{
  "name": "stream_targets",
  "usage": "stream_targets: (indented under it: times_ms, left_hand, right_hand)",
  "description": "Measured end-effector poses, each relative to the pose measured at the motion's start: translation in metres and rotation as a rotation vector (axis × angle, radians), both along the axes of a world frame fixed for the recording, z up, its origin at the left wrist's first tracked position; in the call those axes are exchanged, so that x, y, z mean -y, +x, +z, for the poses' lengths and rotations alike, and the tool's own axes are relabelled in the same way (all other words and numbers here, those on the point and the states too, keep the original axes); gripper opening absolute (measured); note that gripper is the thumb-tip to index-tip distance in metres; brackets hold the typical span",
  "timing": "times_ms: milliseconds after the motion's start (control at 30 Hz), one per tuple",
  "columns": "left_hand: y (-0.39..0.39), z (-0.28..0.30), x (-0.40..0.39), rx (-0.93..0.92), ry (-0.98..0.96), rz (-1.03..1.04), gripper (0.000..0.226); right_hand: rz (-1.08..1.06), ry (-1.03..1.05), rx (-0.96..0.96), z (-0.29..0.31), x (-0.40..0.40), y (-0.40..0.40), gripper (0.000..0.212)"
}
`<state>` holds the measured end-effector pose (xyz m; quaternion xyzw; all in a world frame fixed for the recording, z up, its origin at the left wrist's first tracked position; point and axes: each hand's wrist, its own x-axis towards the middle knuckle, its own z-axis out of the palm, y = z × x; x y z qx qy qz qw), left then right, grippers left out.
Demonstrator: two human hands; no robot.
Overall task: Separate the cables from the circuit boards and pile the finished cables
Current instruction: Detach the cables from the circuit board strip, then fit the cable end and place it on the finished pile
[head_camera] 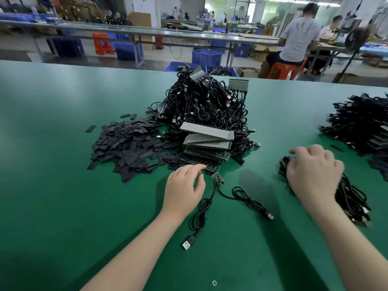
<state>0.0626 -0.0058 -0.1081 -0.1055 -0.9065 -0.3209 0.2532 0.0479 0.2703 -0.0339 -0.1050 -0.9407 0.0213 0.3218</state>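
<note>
A green desk (pixel 63 185) carries a tall heap of tangled black cables (pixel 201 101) at its middle, and everything else sits around that heap. Against the heap's near side leans a stack of circuit boards (pixel 206 141), grey and green strips lying one on another. Left of the heap spreads a loose scatter of flat dark sleeves (pixel 130 145). Just in front of the board stack the left hand (pixel 184 185) hovers palm down, its fingers relaxed and slightly spread, reaching toward the lowest boards and holding nothing. Beside that hand a small board piece (pixel 217 178) lies on the desk with two black USB cables (pixel 249 199) trailing from it toward the person, plugs at their ends. To the right of the heap and nearer the person, the right hand (pixel 315 171) rests curled over the top of a pile of finished cables (pixel 350 200); motion blur hides whether it grips them. Farther right of the heap, at the desk's edge, sits another dark stack of cables and boards (pixel 361 122).
</note>
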Motion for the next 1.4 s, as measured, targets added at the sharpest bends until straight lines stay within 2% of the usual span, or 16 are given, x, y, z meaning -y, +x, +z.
stream_targets:
  times_ms: [67,200,300,400,467,533,633,700,767,867,1033,1200,1400]
  left_hand:
    - [0.000,0.000,0.000,0.009,-0.008,0.001,0.025]
    - [0.001,0.004,0.000,-0.004,0.081,-0.043,0.018]
    - [0.003,0.004,0.001,0.063,0.153,-0.105,0.020]
    - [0.001,0.001,0.005,0.154,0.237,-0.107,0.022]
    - [-0.001,0.000,0.007,0.166,0.326,-0.077,0.023]
    - [-0.004,0.000,0.009,0.171,0.418,-0.052,0.022]
    - [-0.008,-0.001,0.011,0.167,0.510,-0.039,0.015]
    - [-0.009,0.000,0.012,0.197,0.555,-0.047,0.008]
    - [-0.008,0.001,0.012,0.228,0.551,-0.060,0.011]
    - [-0.009,0.000,0.013,0.267,0.543,-0.083,0.007]
    - [-0.011,-0.004,0.014,0.331,0.520,-0.112,0.012]
    - [-0.012,-0.004,0.015,0.362,0.532,-0.172,0.025]
    - [-0.013,-0.006,0.015,0.370,0.498,-0.175,0.019]
  right_hand:
    - [0.137,-0.039,0.100,-0.006,0.034,0.003,0.017]
    - [0.274,-0.333,0.447,-0.026,0.088,0.000,0.036]
    - [0.278,-0.239,0.541,-0.037,0.115,-0.004,0.046]
    - [0.246,-0.243,0.597,-0.042,0.129,-0.008,0.040]
    - [0.236,-0.336,0.675,-0.039,0.132,-0.011,0.030]
    - [0.311,-0.556,0.761,-0.037,0.132,-0.013,0.017]
    - [0.481,-1.158,0.855,-0.037,0.139,-0.008,0.017]
    - [0.543,-1.427,0.766,-0.042,0.145,-0.003,0.014]
    - [0.575,-1.557,0.630,-0.048,0.147,0.001,0.012]
    - [0.616,-1.518,0.471,-0.059,0.146,0.004,0.012]
    - [0.578,-1.274,0.235,-0.069,0.142,0.010,0.015]
    - [0.584,-1.236,0.184,-0.074,0.144,0.014,0.018]
    - [0.602,-1.227,0.158,-0.073,0.143,0.015,0.023]
